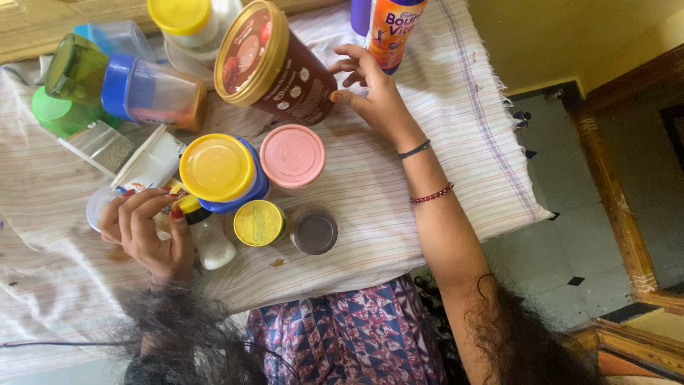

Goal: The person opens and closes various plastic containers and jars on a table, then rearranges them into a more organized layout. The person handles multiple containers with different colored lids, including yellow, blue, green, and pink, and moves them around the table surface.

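My right hand [374, 93] reaches across the striped cloth [399, 207], fingers apart, with thumb and fingertips against the base of a brown tub [296, 85] that lies on its side with a tan lid. My left hand [146, 235] is curled around the yellow cap end of a small white bottle [214, 248] near the table's front. Right beside that hand stand a blue jar with a yellow lid [217, 170], a pink-lidded jar [292, 155], a small yellow-capped jar [258, 223] and a dark-lidded jar [314, 232].
Toppled at the back left are a blue-lidded clear jar [153, 93] and green containers [68, 85]. A yellow-lidded white jar [187, 21] and an orange bottle [392, 28] stand at the back. The cloth's fringed edge [524, 164] overhangs a tiled floor [563, 242].
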